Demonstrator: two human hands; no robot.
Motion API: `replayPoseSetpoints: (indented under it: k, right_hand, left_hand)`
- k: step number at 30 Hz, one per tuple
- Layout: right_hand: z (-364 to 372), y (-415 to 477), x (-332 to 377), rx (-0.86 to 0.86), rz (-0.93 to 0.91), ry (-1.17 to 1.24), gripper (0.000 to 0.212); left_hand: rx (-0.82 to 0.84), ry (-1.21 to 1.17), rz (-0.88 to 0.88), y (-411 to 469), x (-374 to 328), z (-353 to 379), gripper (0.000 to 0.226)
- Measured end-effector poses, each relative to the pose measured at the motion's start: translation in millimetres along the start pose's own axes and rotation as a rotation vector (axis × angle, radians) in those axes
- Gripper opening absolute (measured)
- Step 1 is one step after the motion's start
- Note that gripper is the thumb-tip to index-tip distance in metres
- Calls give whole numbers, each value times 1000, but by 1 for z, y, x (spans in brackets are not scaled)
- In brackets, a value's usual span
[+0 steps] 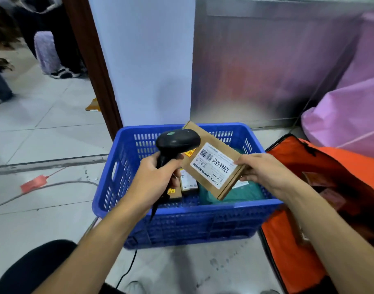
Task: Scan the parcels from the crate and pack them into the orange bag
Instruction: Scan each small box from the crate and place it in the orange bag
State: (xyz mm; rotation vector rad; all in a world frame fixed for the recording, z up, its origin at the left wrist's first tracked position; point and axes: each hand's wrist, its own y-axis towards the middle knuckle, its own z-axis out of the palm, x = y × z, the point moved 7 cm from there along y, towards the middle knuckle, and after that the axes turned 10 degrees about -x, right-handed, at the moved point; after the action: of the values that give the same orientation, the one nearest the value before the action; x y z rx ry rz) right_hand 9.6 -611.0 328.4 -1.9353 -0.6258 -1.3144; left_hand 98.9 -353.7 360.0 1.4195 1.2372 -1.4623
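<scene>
A blue plastic crate [203, 221] stands on the floor in front of me. My right hand [260, 169] holds a flat brown cardboard parcel [211, 158] by its right edge, tilted above the crate, its white barcode label facing up. My left hand [158, 175] grips a black handheld scanner [177, 141], whose head hangs just left of the parcel's label. Inside the crate lie a teal poly-bag parcel [241, 193] and small brown boxes [188, 183]. The open orange bag [321, 209] stands right of the crate with reddish parcels inside.
The scanner's black cable [128, 270] runs down across the floor. A grey cable with a red tag [34, 184] lies at the left. A pink sack [347, 115] rests against the metal wall at the right. A person's legs and shoes [63, 73] are at the far left.
</scene>
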Motion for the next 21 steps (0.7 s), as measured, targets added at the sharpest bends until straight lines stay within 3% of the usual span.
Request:
replayPoseSetpoints:
  k: [8, 14, 21]
  right_hand:
    - [-37, -13, 9, -126, -105, 81, 18]
    - [-49, -9, 14, -119, -136, 226, 17]
    - [-66, -2, 16, -212, -213, 117, 17]
  left_hand:
    - [-48, -187, 2, -38, 4, 6, 15]
    - [-24, -90, 79, -43, 12, 18, 13]
    - [-40, -39, 85, -33, 19, 29, 20]
